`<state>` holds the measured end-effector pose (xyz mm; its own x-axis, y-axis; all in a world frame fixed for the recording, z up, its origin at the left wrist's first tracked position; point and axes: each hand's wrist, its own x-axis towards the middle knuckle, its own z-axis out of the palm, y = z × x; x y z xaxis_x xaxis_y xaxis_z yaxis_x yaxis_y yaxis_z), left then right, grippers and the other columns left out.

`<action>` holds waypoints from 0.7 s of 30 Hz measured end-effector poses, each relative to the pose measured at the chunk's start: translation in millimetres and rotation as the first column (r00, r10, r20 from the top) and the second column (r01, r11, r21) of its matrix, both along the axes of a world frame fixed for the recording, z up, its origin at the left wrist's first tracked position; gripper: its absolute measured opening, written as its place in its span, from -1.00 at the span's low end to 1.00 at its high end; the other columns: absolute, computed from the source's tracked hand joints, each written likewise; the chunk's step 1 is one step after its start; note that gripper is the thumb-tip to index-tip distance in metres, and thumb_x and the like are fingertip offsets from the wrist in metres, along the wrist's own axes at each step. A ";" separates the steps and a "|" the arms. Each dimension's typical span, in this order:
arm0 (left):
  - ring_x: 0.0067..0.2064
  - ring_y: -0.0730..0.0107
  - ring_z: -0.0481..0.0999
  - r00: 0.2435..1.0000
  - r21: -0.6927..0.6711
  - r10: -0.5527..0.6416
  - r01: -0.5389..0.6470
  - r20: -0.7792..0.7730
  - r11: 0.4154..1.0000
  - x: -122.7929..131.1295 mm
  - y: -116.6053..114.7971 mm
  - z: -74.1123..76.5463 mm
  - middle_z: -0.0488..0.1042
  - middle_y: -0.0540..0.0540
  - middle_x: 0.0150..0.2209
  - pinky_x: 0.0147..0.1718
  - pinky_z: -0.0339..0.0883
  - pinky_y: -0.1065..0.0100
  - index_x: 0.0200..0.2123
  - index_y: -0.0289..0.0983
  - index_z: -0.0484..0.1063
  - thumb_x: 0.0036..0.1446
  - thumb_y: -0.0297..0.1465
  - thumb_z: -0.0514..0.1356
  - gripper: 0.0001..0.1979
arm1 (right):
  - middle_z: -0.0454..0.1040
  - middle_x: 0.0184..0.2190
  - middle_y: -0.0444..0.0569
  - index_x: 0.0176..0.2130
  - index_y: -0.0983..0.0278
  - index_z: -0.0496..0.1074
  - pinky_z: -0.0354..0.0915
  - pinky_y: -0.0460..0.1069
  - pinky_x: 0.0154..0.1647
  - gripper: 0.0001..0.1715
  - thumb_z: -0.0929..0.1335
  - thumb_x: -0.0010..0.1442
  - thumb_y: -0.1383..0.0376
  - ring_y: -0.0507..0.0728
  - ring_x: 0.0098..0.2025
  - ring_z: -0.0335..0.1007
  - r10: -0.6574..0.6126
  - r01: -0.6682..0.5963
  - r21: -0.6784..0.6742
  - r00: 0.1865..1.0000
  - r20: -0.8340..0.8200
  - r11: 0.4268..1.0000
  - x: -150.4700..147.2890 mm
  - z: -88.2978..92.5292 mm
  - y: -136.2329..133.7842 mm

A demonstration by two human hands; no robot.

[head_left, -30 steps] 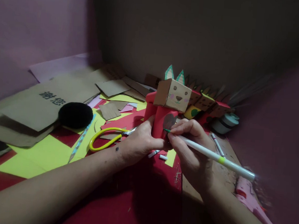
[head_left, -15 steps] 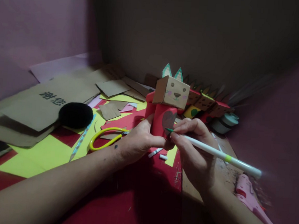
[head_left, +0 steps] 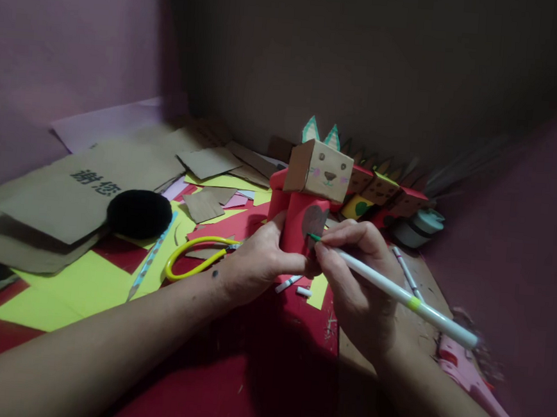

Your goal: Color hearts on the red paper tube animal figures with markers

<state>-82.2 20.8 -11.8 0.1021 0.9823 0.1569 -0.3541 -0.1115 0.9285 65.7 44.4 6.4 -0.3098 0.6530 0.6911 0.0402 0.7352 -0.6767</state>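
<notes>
My left hand (head_left: 262,258) is closed around the lower red body of a cardboard cat figure (head_left: 327,174). The figure stands upright, with a box head, a drawn face and two green-edged ears. On its chest is a dark heart (head_left: 315,219). Pinched in my right hand (head_left: 357,272) is a white felt-tip marker (head_left: 406,297) with a yellow-green band; its green tip meets the heart's lower edge. Yellow-handled scissors (head_left: 177,265) lie beside my left wrist, their blades partly hidden. A white marker cap (head_left: 303,291) rests below the figure.
Several similar box-headed figures (head_left: 381,189) stand behind at the right, near a pale lidded container (head_left: 419,227). A pink glue gun (head_left: 468,371) lies at the right. To the left are yellow paper (head_left: 69,288), cardboard (head_left: 57,197), a dotted pencil (head_left: 151,259) and a black round object (head_left: 139,214).
The marker tip has shifted slightly left and up along the heart, and the marker's rear end has dropped a little. My left hand keeps its hold on the figure.
</notes>
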 end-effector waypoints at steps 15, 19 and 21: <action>-0.12 0.17 0.50 1.000 -0.028 0.012 -0.011 0.027 1.000 2.3 -0.6 2.9 0.54 -0.12 -0.15 -0.15 0.38 0.22 -0.04 -0.28 0.41 -0.13 -0.54 0.38 -0.49 | 0.39 -0.41 -0.20 -0.32 0.21 0.37 0.23 -0.05 -0.47 -0.85 0.36 0.20 0.47 -0.01 -0.45 0.31 0.011 -0.012 -0.036 0.999 -0.033 0.999 1.6 -4.0 1.3; -0.14 0.21 0.50 1.000 -0.041 0.002 -0.001 0.027 0.999 1.4 -0.3 3.8 0.52 -0.09 -0.17 -0.14 0.37 0.23 -0.05 -0.28 0.42 -0.15 -0.58 0.35 -0.49 | 0.39 -0.41 -0.19 -0.32 0.21 0.37 0.25 -0.04 -0.46 -0.85 0.36 0.20 0.47 0.00 -0.46 0.31 0.010 -0.011 -0.039 0.999 -0.032 0.999 1.5 -2.9 1.7; -0.16 0.21 0.50 0.999 -0.046 0.005 -0.004 0.036 0.999 1.6 -0.4 3.8 0.52 -0.10 -0.17 -0.16 0.37 0.23 -0.04 -0.27 0.42 -0.14 -0.56 0.36 -0.49 | 0.39 -0.41 -0.18 -0.31 0.20 0.37 0.27 -0.03 -0.47 -0.84 0.36 0.20 0.46 0.01 -0.47 0.32 0.005 -0.008 -0.051 0.999 -0.052 0.999 1.7 -2.3 2.1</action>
<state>-80.6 20.4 -8.0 0.0928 0.9890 0.1156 -0.3875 -0.0711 0.9191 67.3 46.6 4.1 -0.2787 0.6860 0.6721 -0.0010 0.6996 -0.7145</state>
